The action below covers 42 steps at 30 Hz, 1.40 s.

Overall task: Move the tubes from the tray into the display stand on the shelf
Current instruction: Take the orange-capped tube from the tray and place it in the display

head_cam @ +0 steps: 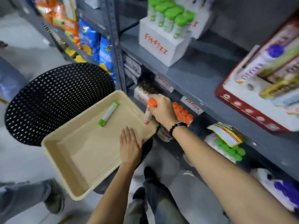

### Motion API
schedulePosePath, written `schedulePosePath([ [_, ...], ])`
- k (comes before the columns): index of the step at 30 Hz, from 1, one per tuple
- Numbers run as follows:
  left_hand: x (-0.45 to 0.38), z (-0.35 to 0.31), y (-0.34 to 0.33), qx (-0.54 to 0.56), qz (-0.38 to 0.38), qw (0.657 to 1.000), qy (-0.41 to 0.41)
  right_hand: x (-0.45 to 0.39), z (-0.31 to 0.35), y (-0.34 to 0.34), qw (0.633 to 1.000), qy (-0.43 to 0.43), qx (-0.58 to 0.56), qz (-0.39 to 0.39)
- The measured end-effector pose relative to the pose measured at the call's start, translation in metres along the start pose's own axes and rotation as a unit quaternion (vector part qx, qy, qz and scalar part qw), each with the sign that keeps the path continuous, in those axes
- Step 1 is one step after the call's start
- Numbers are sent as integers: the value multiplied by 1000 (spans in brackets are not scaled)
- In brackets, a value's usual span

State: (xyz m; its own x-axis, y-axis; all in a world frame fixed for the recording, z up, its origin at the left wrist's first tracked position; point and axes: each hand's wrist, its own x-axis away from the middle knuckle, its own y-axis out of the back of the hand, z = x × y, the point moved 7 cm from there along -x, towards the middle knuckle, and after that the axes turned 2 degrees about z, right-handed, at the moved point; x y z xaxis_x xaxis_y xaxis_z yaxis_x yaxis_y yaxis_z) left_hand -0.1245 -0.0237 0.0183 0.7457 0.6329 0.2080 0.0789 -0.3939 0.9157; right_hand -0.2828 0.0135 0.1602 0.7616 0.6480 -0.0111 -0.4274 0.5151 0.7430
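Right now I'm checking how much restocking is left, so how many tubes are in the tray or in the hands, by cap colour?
Green-capped tube lying in the tray: 1
Orange-capped tube held in the right hand: 1
Tubes in the left hand: 0
Total: 2

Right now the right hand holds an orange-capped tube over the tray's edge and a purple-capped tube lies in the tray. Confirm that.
Not quite: the tube lying in the tray is green-capped, not purple-capped, as the head view shows. The right hand does hold the orange-capped tube over the tray's edge.
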Motion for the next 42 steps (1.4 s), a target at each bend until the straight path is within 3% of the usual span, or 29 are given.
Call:
schedulePosePath([
  [4,6,-71,29,4,-22,993,-116,42,5,94,996,-20,-5,-92],
  [9,34,-184,58,12,-70,957,-281,112,-8,223,970,-74,-2,-232],
  [13,72,-279,57,16,-53,919,-390,179,-34,312,944,-121,18,-305],
  [19,136,-402,20,6,-16,873,-487,274,-98,424,902,-197,51,-381],
  [26,148,-473,-34,-49,51,881,-468,347,-165,501,880,-243,64,-403],
  [31,144,-475,-52,-142,47,887,-437,363,-199,518,885,-284,67,-362],
  [37,142,-474,-55,-145,55,886,-436,366,-212,527,902,-300,88,-297],
  [42,141,-473,-56,-152,56,886,-434,367,-211,536,896,-310,157,-277],
])
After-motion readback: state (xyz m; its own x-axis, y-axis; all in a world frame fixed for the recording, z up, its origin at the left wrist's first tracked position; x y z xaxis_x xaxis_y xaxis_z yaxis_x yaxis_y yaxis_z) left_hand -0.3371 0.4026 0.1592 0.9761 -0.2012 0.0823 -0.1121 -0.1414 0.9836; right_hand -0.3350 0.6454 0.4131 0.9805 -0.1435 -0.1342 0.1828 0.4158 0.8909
